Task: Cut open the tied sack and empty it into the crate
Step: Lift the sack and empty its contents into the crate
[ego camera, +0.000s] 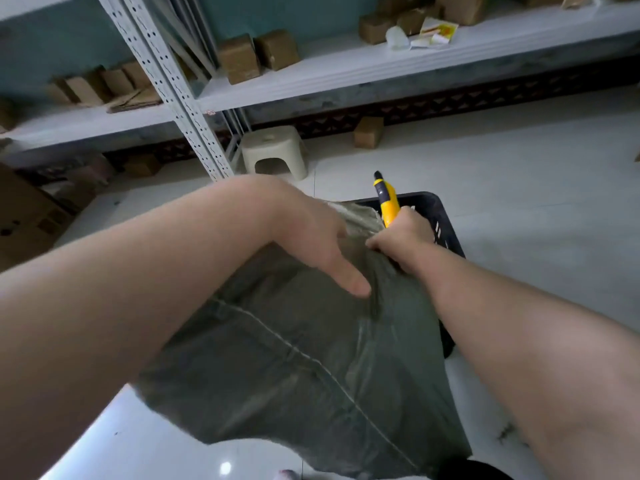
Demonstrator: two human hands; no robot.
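Grey-green woven sack (311,358) fills the middle of the view, lying slanted with its upper end over the near rim of the black plastic crate (441,216); the crate sits on the white tiled floor (519,202), mostly hidden behind the sack. A stitched seam runs diagonally across the sack's face. Left hand (311,237) is on the sack's upper part: thumb laid straight on the fabric, fingers going over the far side out of sight, so can't tell if it's a real grip or just pressing. Right hand (401,237) is fisted around a yellow utility knife (387,204), black tip pointing up and away, the fist right against the bunched fabric at the sack's top; blade not visible. Hands near each other, creased fabric between them. Behind: beige plastic stool (273,150) by a grey metal shelf (346,67) carrying small cardboard boxes (258,57), one more box (369,132) on the floor under it
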